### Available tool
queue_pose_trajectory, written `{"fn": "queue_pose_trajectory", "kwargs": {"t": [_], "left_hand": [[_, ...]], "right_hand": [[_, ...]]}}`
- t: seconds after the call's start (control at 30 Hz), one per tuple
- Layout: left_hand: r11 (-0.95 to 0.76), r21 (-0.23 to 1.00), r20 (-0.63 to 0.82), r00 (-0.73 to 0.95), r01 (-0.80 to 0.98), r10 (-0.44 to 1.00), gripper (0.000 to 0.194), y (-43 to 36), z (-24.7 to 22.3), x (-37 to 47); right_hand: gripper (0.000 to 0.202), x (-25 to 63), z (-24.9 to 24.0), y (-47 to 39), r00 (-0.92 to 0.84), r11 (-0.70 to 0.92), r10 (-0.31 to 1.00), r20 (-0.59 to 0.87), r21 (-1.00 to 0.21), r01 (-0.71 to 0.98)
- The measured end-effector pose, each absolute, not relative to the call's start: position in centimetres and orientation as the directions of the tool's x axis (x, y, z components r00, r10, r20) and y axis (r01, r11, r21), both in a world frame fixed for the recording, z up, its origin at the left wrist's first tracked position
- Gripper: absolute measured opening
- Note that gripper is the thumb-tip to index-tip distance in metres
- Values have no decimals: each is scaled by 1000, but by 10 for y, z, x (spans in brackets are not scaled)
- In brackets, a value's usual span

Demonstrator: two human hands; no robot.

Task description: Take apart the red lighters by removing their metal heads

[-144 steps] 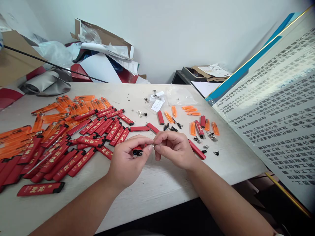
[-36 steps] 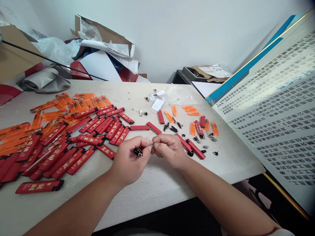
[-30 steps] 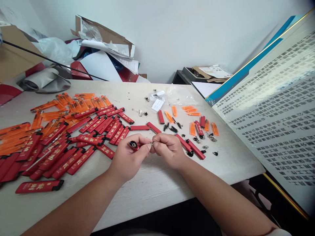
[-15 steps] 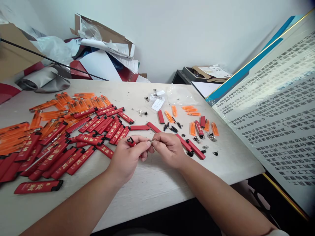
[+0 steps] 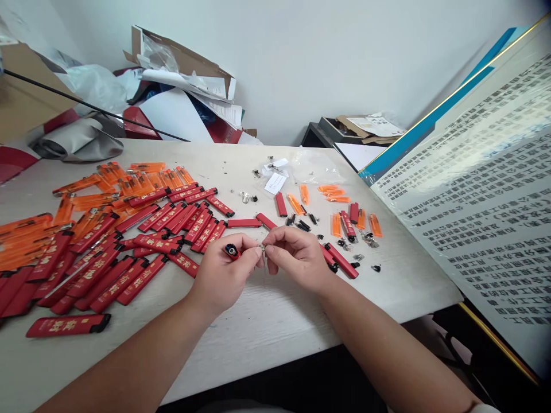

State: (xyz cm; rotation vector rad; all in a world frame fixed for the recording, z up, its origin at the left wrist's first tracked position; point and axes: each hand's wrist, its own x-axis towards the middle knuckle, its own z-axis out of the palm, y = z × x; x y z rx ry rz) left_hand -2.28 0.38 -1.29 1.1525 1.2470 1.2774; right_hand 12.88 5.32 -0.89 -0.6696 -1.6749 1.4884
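My left hand (image 5: pixel 224 275) is closed around a red lighter (image 5: pixel 232 251), whose black top end pokes out between thumb and fingers. Its thumb and fingertip also meet a tiny metallic part (image 5: pixel 263 248), too small to name. From the other side, my right hand (image 5: pixel 297 258) pinches that same part with thumb and forefinger. Both hands hover over the table's middle with their fingertips touching or nearly so. Just beyond them lie a red lighter body (image 5: pixel 244 223) and another red piece (image 5: pixel 266 221). Right of my right hand rests a red lighter body (image 5: pixel 342 261).
Many red lighters with gold characters (image 5: pixel 142 278) and orange transparent lighters (image 5: pixel 142 182) cover the table's left. Small black and metal parts (image 5: pixel 303 225), orange bodies (image 5: pixel 337 225) and a plastic bag (image 5: pixel 316 166) lie right. A printed panel (image 5: pixel 473 172) leans at the right edge; boxes (image 5: pixel 185 57) stand behind.
The lighter in my left hand has turned so its black top faces me more. My right fingers have shifted slightly around the tiny part.
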Motion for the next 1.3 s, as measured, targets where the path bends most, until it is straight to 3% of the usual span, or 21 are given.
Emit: {"fn": "queue_pose_trajectory", "kwargs": {"t": [0.17, 0.43, 0.7, 1.1, 1.3], "left_hand": [[-18, 998, 12, -80, -65, 997, 19, 3, -14, -21], [84, 987, -92, -53, -139, 994, 18, 3, -16, -18], [191, 952, -212, -63, -240, 975, 17, 3, -13, -14], [243, 923, -270, -53, -299, 961, 20, 6, -10, -14], [338, 833, -338, 81, -439, 938, 22, 6, -5, -20]], "right_hand": [[7, 129, -9, 53, -566, 77, 813, 134, -989, -123], [12, 127, -7, 53, -616, -108, 788, -5, -986, -131], [9, 123, -8, 51, -510, -154, 856, -87, -984, -90], [11, 120, -15, 46, -474, -133, 879, -56, -983, -130], [11, 125, -15, 51, -499, -104, 866, -30, -987, -122]]}}
